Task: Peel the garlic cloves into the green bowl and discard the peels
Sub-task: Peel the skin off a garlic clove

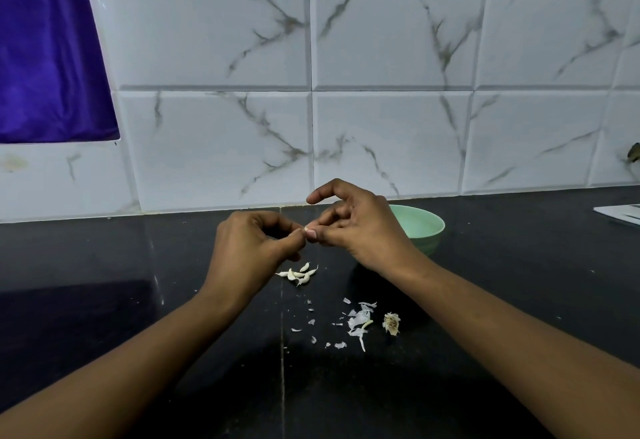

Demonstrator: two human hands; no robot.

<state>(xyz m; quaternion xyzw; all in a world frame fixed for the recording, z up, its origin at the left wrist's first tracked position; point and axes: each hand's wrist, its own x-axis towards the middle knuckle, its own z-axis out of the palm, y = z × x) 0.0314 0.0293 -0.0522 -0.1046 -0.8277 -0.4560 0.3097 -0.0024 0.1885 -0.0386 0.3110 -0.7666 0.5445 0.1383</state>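
Observation:
My left hand (252,244) and my right hand (349,227) meet above the black counter and pinch a small garlic clove (307,229) between their fingertips; only its pale tip shows. The index finger of my right hand is lifted and curved above the rest. A green bowl (424,227) stands just behind my right hand, partly hidden by it. Several small garlic cloves (299,274) lie in a cluster on the counter below my hands. Loose white peels (358,320) are scattered nearer to me, beside a dry garlic root stub (391,323).
The black counter (138,300) runs to a white marble-patterned tiled wall (381,109). A purple cloth (48,57) hangs at the upper left. A flat white object (620,213) lies at the counter's far right edge.

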